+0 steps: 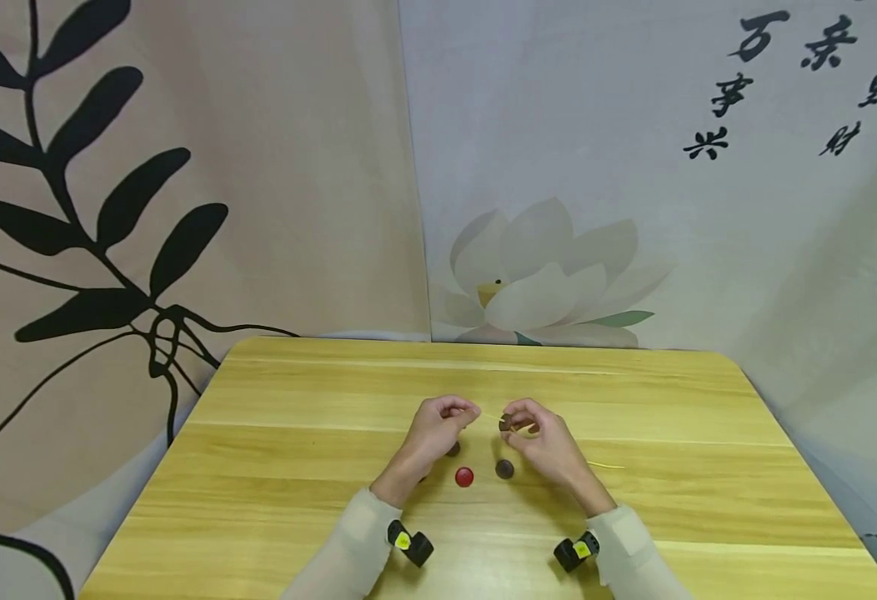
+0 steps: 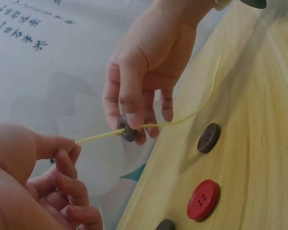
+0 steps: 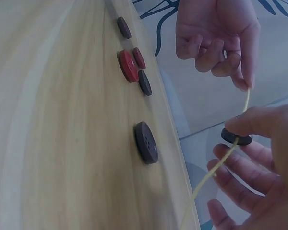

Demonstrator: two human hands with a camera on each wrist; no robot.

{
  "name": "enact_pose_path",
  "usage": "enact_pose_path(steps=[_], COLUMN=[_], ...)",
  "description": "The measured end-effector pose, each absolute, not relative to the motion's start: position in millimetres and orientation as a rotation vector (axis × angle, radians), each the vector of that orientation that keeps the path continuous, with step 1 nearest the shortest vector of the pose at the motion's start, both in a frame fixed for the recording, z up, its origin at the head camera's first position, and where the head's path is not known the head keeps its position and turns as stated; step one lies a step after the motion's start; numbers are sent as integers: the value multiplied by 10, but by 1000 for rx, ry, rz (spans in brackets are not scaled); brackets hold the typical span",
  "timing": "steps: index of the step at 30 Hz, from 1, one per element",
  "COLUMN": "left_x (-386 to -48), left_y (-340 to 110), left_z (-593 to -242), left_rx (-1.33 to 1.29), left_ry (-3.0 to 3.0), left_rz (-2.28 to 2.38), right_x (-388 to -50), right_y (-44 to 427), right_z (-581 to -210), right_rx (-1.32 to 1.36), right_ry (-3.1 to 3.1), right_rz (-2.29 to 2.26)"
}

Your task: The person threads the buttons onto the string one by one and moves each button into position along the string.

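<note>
A dark brown button hangs in the air, threaded on a thin yellow string. My right hand pinches this button by its edge between thumb and fingers. To the left, my left hand grips the string's end between thumb and forefinger, and the stretch between the hands runs nearly straight. The string's tail trails past the right hand. On the table below lie a red button and a dark brown button; another dark button is partly behind the left hand.
In the right wrist view, a smaller red button and a dark button lie close to the larger red one, with another dark button farther off. The wooden table ends at a printed cloth backdrop.
</note>
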State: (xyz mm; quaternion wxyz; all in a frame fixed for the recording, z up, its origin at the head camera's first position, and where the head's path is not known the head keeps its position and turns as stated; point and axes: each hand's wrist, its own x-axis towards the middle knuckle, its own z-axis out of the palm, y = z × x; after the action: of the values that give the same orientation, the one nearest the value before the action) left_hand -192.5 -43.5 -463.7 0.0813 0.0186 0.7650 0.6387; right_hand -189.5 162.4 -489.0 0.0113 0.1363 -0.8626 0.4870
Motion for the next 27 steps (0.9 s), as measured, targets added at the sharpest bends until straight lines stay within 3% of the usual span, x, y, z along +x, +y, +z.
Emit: enact_pose_path(steps=[27], left_x=[-1948], left_y=[-534], left_z=[-4616], left_rx=[1], left_ry=[2275], left_rz=[1908], right_x=[-1869], right_y=[1858], right_z=[-4931], right_rx=[416], right_ry=[-2767], right_rz=[1491])
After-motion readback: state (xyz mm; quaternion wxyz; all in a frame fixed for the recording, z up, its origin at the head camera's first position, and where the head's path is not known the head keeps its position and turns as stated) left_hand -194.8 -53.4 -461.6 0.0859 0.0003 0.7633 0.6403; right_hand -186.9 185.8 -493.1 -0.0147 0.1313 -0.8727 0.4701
